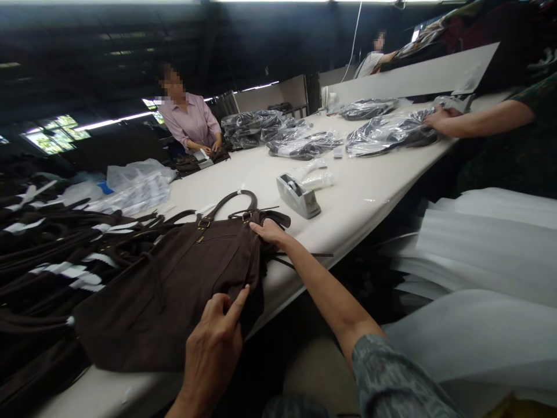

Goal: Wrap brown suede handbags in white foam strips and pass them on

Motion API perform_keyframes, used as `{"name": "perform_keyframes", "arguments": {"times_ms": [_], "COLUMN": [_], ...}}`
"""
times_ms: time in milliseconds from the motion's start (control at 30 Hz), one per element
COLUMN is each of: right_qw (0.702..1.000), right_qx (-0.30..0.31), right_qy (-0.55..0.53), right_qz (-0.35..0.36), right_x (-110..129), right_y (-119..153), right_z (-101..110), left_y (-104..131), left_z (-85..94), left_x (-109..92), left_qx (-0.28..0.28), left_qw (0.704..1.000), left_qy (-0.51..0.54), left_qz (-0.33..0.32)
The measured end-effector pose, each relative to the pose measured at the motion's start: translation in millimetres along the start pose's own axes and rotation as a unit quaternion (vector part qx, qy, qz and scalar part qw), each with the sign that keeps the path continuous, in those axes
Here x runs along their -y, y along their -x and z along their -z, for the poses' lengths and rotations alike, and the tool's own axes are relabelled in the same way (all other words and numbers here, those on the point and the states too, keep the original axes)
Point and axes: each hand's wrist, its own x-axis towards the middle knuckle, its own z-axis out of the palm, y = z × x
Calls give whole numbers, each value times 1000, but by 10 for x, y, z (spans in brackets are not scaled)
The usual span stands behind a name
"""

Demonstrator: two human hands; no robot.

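A dark brown handbag [174, 278] lies on its side along the near edge of the white table, its looped handle pointing away from me. My right hand [270, 232] grips the bag's upper corner by the strap fittings, thumb on top and the other fingers partly hidden. Lower on the same side panel, my left hand [215, 337] holds the bag's edge, index finger stretched along the seam and the others curled in. Just beyond the bag stands a grey tape dispenser [299, 196].
More brown bags [39, 273] with white paper wraps pile up at left, beside clear plastic bags [134, 180]. Plastic-wrapped bags [300, 142] lie farther along the table [243, 174]. White foam sheets [487, 249] stack at right. A co-worker's hand [444, 121] touches a wrapped bag; other people stand behind.
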Motion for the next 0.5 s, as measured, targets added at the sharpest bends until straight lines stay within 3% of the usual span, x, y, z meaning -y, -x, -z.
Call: {"name": "perform_keyframes", "arguments": {"times_ms": [100, 200, 267, 367, 433, 500], "right_qw": [989, 972, 963, 956, 952, 953], "right_qx": [109, 172, 176, 156, 148, 140], "right_qy": [-94, -155, -180, -225, -247, -247], "right_qz": [17, -50, -92, -101, -105, -103], "right_x": [103, 197, 225, 206, 171, 138], "right_y": [79, 124, 141, 151, 147, 138], "right_z": [23, 12, -14, -55, -76, -90], "left_y": [-48, -143, -205, -261, -269, -259], "left_z": [121, 296, 379, 412, 397, 378], "left_x": [125, 236, 292, 340, 339, 319], "left_qx": [-43, -65, -74, -82, -81, -81], "left_qw": [986, 949, 922, 882, 875, 887], "left_qy": [137, 220, 243, 274, 290, 285], "left_qz": [86, 217, 293, 374, 379, 353]}}
